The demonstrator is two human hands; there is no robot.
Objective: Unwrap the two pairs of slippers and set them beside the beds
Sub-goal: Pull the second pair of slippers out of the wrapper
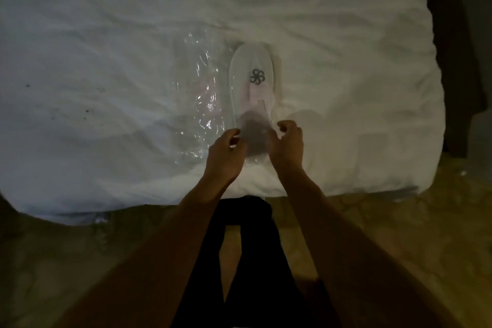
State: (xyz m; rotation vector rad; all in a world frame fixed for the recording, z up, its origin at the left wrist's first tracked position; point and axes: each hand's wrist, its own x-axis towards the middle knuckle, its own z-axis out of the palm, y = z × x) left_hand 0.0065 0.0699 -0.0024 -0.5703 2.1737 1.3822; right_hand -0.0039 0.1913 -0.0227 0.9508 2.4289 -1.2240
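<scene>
Here, two hands pinch a slipper wrapper on the bed.

Left hand (226, 153) and right hand (287, 142) each close their grip on the near end of the clear wrapper (254, 141); white slippers (251, 80) lie inside, beyond the grip. An empty wrapper (198, 88) lies just left, on the bed (93, 48).

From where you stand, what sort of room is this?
Probably a hotel bedroom: a bed with white bedding, and a white logo slipper still in clear plastic wrap, the disposable guest kind.

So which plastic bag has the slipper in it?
The right bag, the one both hands are pinching: the logo slipper shows through it. The left bag looks flat and empty.
</scene>
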